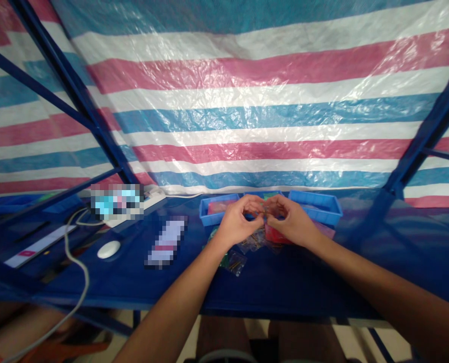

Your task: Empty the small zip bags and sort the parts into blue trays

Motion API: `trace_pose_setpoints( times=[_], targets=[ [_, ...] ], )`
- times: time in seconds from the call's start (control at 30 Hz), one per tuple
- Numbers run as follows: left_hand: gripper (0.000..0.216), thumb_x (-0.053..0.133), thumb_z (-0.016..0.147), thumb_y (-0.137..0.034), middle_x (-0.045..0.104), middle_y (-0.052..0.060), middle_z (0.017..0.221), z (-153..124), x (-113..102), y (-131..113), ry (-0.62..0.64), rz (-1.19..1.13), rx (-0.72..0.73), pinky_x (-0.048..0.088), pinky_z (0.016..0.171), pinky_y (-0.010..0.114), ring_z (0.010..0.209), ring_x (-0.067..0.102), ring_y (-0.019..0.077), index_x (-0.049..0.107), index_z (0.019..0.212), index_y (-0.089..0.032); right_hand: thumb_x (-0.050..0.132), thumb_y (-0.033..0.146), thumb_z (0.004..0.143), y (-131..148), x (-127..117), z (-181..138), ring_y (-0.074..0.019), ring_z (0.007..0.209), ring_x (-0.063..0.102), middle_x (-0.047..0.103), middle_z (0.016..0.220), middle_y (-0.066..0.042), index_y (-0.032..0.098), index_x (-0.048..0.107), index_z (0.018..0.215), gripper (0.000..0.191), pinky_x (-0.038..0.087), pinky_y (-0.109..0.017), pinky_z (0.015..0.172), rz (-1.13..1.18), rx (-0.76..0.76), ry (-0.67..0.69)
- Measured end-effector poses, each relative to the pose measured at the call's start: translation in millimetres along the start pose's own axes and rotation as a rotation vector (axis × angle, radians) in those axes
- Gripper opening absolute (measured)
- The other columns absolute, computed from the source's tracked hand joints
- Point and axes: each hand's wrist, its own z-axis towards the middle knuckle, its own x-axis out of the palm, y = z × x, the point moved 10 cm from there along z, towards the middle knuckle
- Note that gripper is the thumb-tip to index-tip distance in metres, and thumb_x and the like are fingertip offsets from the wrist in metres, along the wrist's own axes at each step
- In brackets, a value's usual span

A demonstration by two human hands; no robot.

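My left hand (238, 221) and my right hand (290, 220) meet above the blue table, fingertips pinched together on a small item (264, 212) too tiny to name. Both hands are closed. Under them lie several small clear plastic bags (235, 261) with little coloured parts inside, and a red packet (275, 235). Right behind the hands stand blue plastic trays (213, 210) (317, 205).
A white mouse (109, 249) with its cable (76, 262) lies at the left, beside a blurred flat object (166, 242). A striped pink, white and blue tarp (247, 101) hangs behind the table. Blue frame bars (76, 91) (424, 146) rise at both sides.
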Motion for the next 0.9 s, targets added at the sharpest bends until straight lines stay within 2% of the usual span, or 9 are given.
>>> trace_pose_setpoints(
  times=[0.3,0.47,0.67,0.73,0.8,0.9],
  targets=[
    [0.041,0.073,0.085,-0.013,0.075,0.004,0.096,-0.6,8.2,2.4,0.037,-0.028,-0.018,0.056,0.083,0.028,0.087,0.072,0.0154,0.061,0.123,-0.019,0.066,0.019,0.079,3.6,5.7,-2.7,-0.0189,0.078,0.066,0.069,0.090,0.000,0.024,0.057,0.112,0.035,0.055,-0.035,0.075,0.011,-0.003,0.044],
    [0.034,0.071,0.083,-0.011,0.071,0.002,0.092,-1.0,11.9,-0.2,0.050,-0.010,-0.015,0.054,0.079,0.026,0.084,0.069,0.0141,0.059,0.112,-0.020,0.064,0.017,0.076,9.8,8.3,-2.7,-0.0177,0.079,0.064,0.065,0.091,0.001,0.024,0.055,0.110,0.036,0.052,-0.033,0.075,0.070,-0.013,0.064],
    [0.018,0.064,0.085,-0.011,0.068,0.001,0.091,-0.2,9.9,-9.9,0.060,0.052,0.029,0.052,0.077,0.027,0.084,0.065,0.0157,0.062,0.101,-0.019,0.068,0.022,0.080,12.1,11.4,-2.4,-0.0133,0.060,0.052,0.051,0.071,0.009,0.024,0.056,0.108,0.031,0.043,-0.027,0.059,0.177,0.018,0.099],
    [0.018,0.064,0.087,-0.013,0.070,0.002,0.093,0.1,7.0,-8.2,0.052,0.080,0.025,0.053,0.078,0.028,0.086,0.067,0.0172,0.063,0.104,-0.020,0.073,0.027,0.081,10.4,9.2,-1.0,-0.0149,0.065,0.058,0.058,0.076,0.006,0.024,0.058,0.107,0.030,0.049,-0.029,0.064,0.186,0.021,0.087],
    [0.021,0.065,0.091,-0.017,0.073,0.004,0.099,0.3,2.8,-5.3,0.034,0.111,0.012,0.055,0.080,0.030,0.091,0.070,0.0191,0.064,0.113,-0.020,0.077,0.033,0.082,8.3,3.3,1.7,-0.0185,0.078,0.066,0.067,0.088,0.001,0.025,0.061,0.105,0.029,0.056,-0.034,0.075,0.190,0.014,0.055],
    [0.030,0.064,0.097,-0.025,0.075,0.008,0.113,0.6,-6.7,-4.3,-0.032,0.189,0.020,0.056,0.081,0.031,0.101,0.072,0.0220,0.063,0.127,-0.021,0.074,0.039,0.088,8.1,-15.8,7.6,-0.0229,0.087,0.070,0.073,0.098,-0.004,0.025,0.065,0.104,0.023,0.059,-0.038,0.080,0.068,-0.025,-0.015]
  ],
)
